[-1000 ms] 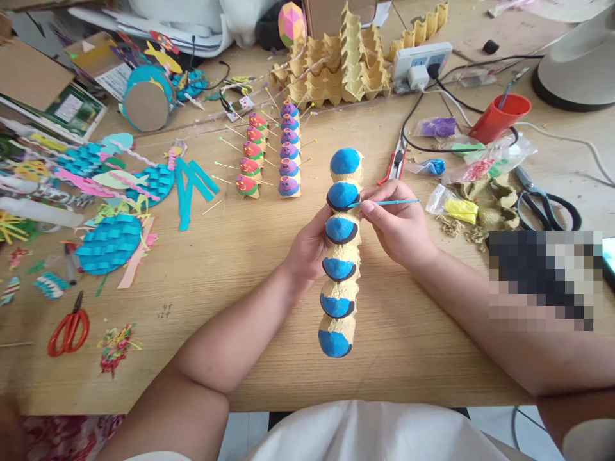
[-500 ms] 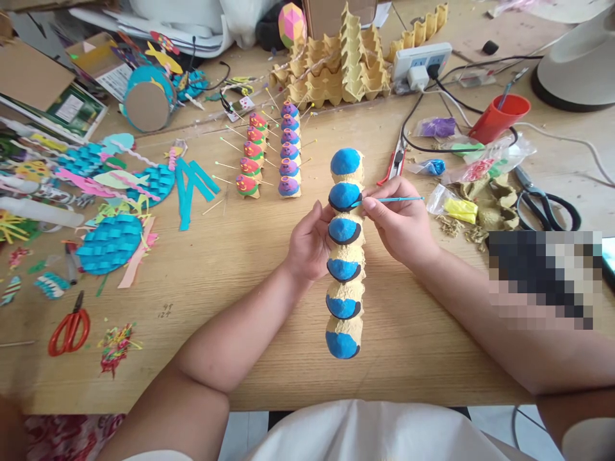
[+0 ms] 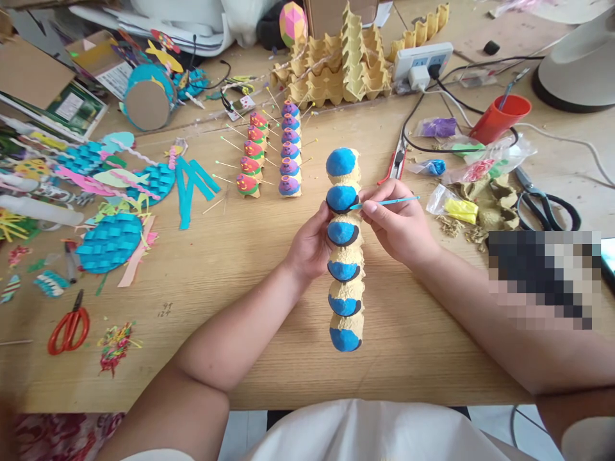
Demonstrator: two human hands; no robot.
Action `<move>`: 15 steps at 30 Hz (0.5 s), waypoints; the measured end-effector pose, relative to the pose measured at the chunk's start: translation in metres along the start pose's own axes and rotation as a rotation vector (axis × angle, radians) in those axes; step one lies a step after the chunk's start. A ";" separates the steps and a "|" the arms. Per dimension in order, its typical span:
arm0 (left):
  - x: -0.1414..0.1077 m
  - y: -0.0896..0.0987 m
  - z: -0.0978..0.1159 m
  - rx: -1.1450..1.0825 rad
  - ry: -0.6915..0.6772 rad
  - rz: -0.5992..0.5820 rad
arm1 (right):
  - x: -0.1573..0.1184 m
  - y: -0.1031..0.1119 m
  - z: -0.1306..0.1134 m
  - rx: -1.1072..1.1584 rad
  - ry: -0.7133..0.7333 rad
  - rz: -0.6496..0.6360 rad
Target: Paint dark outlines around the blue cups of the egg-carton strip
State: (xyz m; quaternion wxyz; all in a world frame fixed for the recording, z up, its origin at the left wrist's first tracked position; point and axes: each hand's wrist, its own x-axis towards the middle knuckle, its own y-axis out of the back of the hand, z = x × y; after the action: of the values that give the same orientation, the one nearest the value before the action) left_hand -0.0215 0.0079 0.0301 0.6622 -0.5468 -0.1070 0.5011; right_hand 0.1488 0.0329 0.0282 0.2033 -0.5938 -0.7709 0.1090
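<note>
My left hand (image 3: 313,243) grips a long strip of egg carton (image 3: 353,250) from its left side, with fingers partly hidden behind it. The strip's several bumps carry blue caps, most with a dark curved band along the lower edge; the topmost shows blue only. Pinched in my right hand (image 3: 396,218) is a thin blue stick (image 3: 394,202), its tip at the dark band of the second bump from the top. Behind the strip stand two finished-looking carton caterpillars, one red and green (image 3: 253,150), one purple (image 3: 289,152), with pins sticking out.
Red-handled scissors (image 3: 70,326) and paper scraps (image 3: 116,346) lie at left, near woven blue paper fish (image 3: 110,243). Bagged clay (image 3: 460,209), black-handled scissors (image 3: 548,202), a box cutter (image 3: 396,160) and a red cup (image 3: 500,120) are at right. Egg trays (image 3: 331,67) and a power strip (image 3: 423,61) stand behind.
The strip has tilted slightly, its upper end shifting left and its lower end right. The stick's tip has moved a little left and down along the second bump's dark band.
</note>
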 end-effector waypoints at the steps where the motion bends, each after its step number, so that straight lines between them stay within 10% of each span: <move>1: 0.000 0.000 0.000 -0.002 0.001 0.000 | 0.000 0.000 0.000 -0.001 0.000 0.002; 15: 0.000 0.003 -0.003 0.003 -0.034 -0.013 | 0.000 -0.001 0.000 0.032 0.009 0.043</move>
State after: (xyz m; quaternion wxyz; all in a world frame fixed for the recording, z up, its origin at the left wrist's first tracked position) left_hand -0.0208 0.0056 0.0266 0.6643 -0.5366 -0.1209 0.5061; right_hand 0.1476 0.0328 0.0287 0.2138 -0.6075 -0.7550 0.1230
